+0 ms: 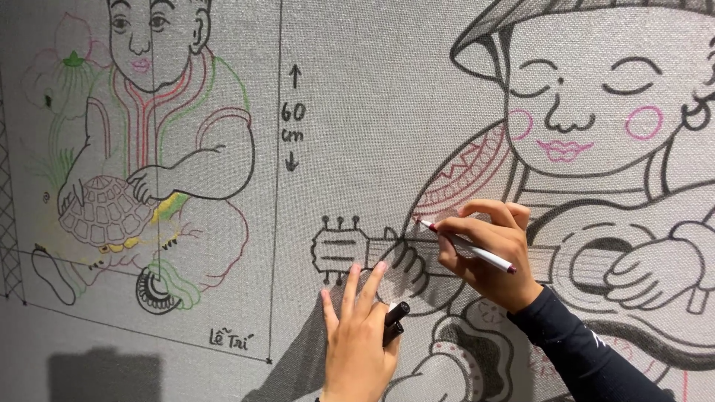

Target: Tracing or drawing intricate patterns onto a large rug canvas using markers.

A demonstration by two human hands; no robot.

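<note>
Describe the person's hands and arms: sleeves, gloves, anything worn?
Both hands are bare, no gloves. The right hand comes out of a dark navy or black long sleeve, close-fitting, with a small light mark near the forearm. The left hand shows no ring; its wrist is cut off by the frame, so no sleeve can be seen.

The left hand [359, 339] is cut off at the wrist by the bottom edge and hides most of two black markers [394, 321] (only their capped ends show). The right hand [488, 253] covers part of the drawn guitar neck [387, 249]. The right-hand figure [588, 104] runs off the top and right edges
</note>
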